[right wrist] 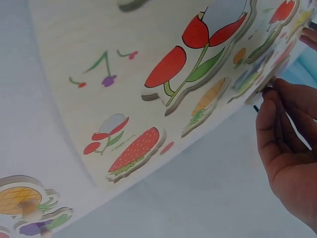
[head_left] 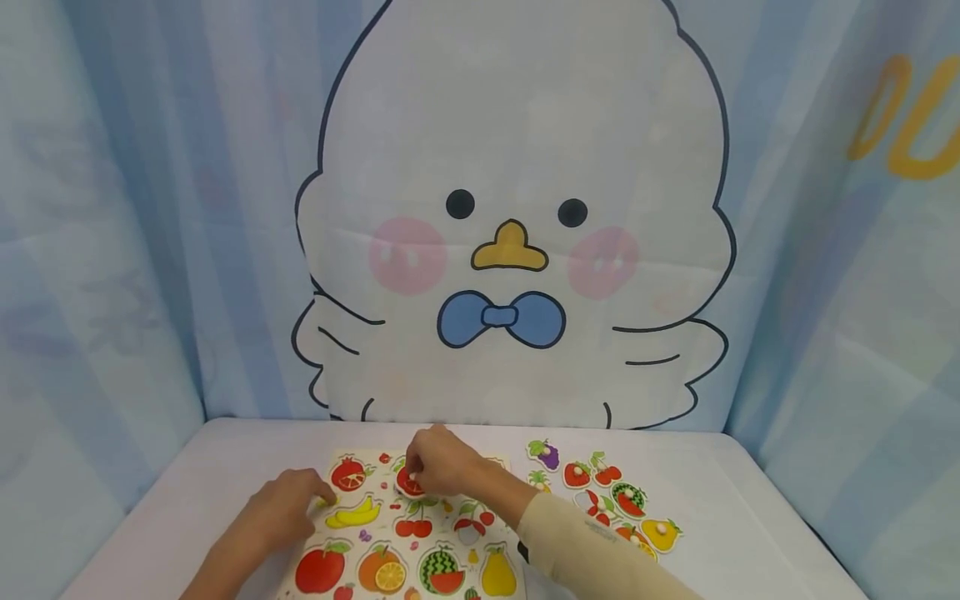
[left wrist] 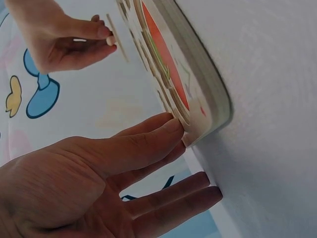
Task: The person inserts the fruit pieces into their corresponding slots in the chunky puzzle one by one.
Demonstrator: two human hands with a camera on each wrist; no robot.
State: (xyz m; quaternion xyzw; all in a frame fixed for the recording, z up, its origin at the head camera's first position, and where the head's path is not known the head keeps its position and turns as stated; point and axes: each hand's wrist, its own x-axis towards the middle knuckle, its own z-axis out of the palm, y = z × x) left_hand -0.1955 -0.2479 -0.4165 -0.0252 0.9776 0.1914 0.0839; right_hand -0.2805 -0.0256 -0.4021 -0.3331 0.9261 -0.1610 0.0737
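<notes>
A wooden fruit puzzle board (head_left: 375, 533) with shallow cut-out slots lies on the table. My left hand (head_left: 279, 510) is at its left edge; in the left wrist view the thumb (left wrist: 153, 141) lies on the board's corner with a finger behind it, holding the edge. Above the board's upper middle, my right hand (head_left: 442, 462) pinches the small knob of a red fruit piece (head_left: 407, 483). That puzzle piece (left wrist: 118, 38) appears edge-on and tilted in the left wrist view, apart from the board. In the right wrist view my right hand (right wrist: 292, 134) hides most of it.
Right of the board lie several loose knobbed pieces, among them grapes (head_left: 545, 454), a strawberry (head_left: 577, 474), cherries (head_left: 607, 474), a watermelon (head_left: 628, 500) and a pear (head_left: 662, 534). A curtain (head_left: 517, 375) with a cartoon bird hangs behind the table.
</notes>
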